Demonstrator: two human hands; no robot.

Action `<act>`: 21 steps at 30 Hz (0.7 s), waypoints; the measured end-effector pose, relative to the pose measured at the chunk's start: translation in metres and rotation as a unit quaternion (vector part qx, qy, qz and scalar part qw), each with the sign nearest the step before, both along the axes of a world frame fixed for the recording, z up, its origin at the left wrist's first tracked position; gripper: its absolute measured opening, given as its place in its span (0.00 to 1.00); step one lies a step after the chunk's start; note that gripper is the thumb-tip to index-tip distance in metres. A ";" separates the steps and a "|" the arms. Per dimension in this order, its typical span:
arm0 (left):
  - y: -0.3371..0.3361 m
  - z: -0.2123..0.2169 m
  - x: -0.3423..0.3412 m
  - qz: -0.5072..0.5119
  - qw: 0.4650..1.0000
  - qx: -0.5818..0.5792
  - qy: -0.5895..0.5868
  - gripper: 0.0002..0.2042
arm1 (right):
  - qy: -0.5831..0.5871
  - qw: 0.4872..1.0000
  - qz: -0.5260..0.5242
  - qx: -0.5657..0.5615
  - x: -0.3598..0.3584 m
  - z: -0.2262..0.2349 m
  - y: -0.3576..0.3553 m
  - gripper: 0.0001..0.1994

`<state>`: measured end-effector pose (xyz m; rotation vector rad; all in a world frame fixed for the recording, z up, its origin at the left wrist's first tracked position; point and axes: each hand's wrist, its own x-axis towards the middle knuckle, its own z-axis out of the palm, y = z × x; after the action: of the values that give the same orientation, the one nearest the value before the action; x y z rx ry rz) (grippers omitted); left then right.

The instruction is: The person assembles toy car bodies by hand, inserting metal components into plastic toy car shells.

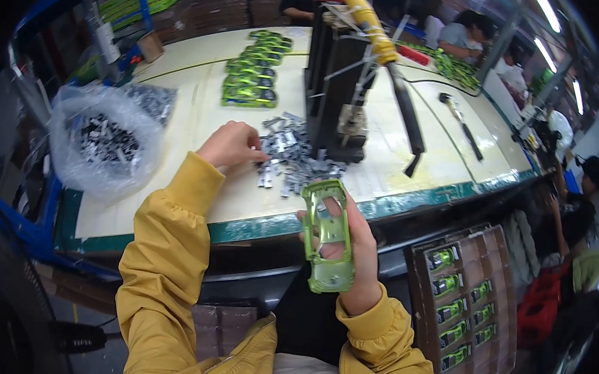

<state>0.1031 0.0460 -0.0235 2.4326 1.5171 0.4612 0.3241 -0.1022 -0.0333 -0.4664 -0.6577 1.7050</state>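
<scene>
In the head view, just below the middle of the frame, my right hand (353, 260) is clamped around a translucent lime-green plastic shell with cut-out windows (327, 236), held upright over the near edge of the pale worktable with a green rim (179, 119). My left hand (231, 145), left of centre, has its fingers pinched together at the edge of a loose heap of small grey metal clips (291, 160); whether a clip is actually caught between them I cannot tell. At the left, a clear plastic bag (101, 142) gapes open, holding more dark metal pieces. At the lower right, a brown cardboard tray (468, 303) carries rows of green parts in pockets, its lower end cut off by the frame. Behind the heap stands a black press with a yellow handle (341, 86).
</scene>
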 end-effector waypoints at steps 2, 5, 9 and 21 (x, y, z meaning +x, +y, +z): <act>0.010 0.014 0.011 0.022 0.994 -0.105 -0.008 0.09 | 0.128 0.985 0.035 -0.113 0.030 -0.011 0.005 0.18; 0.022 0.013 0.010 0.044 0.968 -0.241 -0.057 0.10 | 0.211 0.971 0.016 -0.111 0.062 -0.013 0.011 0.18; 0.024 -0.004 0.004 -0.002 0.932 -0.289 -0.217 0.09 | 0.276 0.953 -0.009 -0.127 0.087 0.002 0.019 0.18; 0.026 -0.028 0.012 -0.015 0.883 -0.226 -0.411 0.06 | 0.296 0.949 0.021 -0.101 0.090 0.024 0.023 0.19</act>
<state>0.1147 0.0720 -0.0513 1.5681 1.0428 0.8712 0.4144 -0.0788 -0.0095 -0.0624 -0.0554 1.8385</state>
